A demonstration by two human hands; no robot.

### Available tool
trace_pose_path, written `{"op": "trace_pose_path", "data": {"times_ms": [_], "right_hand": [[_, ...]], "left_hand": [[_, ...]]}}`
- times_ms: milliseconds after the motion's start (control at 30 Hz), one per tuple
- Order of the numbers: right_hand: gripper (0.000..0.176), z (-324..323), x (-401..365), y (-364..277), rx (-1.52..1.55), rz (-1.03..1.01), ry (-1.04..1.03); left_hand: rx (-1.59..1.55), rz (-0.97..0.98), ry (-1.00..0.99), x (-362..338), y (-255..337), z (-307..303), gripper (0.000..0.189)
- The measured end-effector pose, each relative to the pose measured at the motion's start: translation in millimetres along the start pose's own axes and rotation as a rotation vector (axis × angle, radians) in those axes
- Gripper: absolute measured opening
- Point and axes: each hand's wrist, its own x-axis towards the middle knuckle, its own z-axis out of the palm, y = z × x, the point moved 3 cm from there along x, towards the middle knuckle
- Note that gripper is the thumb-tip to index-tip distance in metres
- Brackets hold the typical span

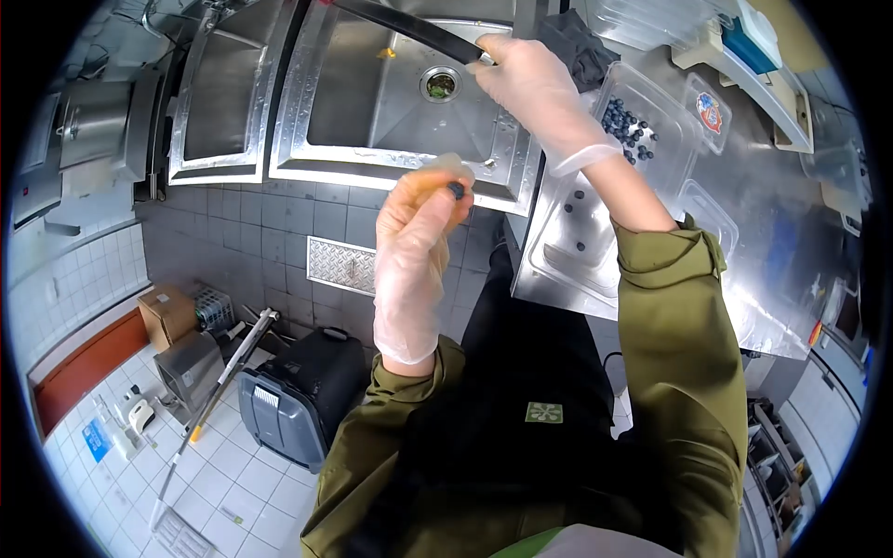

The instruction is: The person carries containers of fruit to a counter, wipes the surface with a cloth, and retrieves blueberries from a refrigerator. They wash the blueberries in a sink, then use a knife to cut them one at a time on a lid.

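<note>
My left hand (pixel 414 251), in a clear glove, is pinched closed around a blueberry (pixel 456 190) in front of the sink's near rim. My right hand (pixel 539 93), also gloved, is up over the right side of the sink (pixel 409 160). Its fingers are closed at the end of a long black bar that looks like a faucet spout (pixel 409 26). To the right of the sink, a clear plastic container (pixel 674 139) holds several blueberries (pixel 625 121). Nearer to me, a few more berries lie in a clear tray (pixel 595 265). My right forearm hides part of both.
A dark crumpled cloth (pixel 577 51) lies beside the sink. Clear lids (pixel 712 209) rest on the steel counter (pixel 777 242). Food bits sit in the drain (pixel 440 86). Below left are a black-and-grey bin-like case (pixel 298 400), a long-handled floor tool (pixel 219 391) and a cardboard box (pixel 167 314).
</note>
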Motion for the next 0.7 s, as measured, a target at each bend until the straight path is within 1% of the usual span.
{"op": "trace_pose_path", "data": {"times_ms": [67,167,233,267,300,333,367,433,467,500,600,700], "right_hand": [[0.029,-2,2,-2,0.013,0.030,-0.084],[0.026,-24,-21,-10,0.300,0.051,-0.120],[0.022,-46,-57,-15,0.488,0.006,0.051],[0.023,-60,-78,-17,0.497,-0.006,0.115],[0.026,-74,-102,-18,0.505,-0.021,0.180],[0.039,-82,-126,-17,0.553,0.022,0.171],[0.047,-94,-148,-16,0.516,0.099,0.096],[0.056,-102,-181,-14,0.370,-0.031,0.253],[0.058,-102,-196,-8,0.341,-0.011,0.262],[0.061,-103,-211,-3,0.313,0.008,0.272],[0.065,-104,-240,17,0.254,0.054,0.368],[0.064,-114,-264,35,0.223,0.123,0.433]], "left_hand": [[0.016,-0.015,0.028,0,1,-1,0.020],[-0.016,-0.018,0.002,-1,3,7,0.022],[-0.058,-0.041,-0.006,-2,-1,17,0.022],[-0.081,-0.050,-0.011,-3,-4,23,0.022],[-0.080,-0.059,-0.031,-2,-7,30,0.022],[-0.076,-0.071,-0.052,-2,-10,38,0.023],[-0.070,-0.086,-0.076,-3,-13,45,0.023],[-0.047,-0.140,-0.146,-4,-23,59,0.025],[-0.034,-0.168,-0.185,-4,-29,67,0.027],[-0.023,-0.138,-0.237,-6,-36,77,0.027],[0.017,-0.145,-0.331,-12,-57,105,0.026],[0.070,-0.225,-0.410,-18,-79,128,0.021]]}}
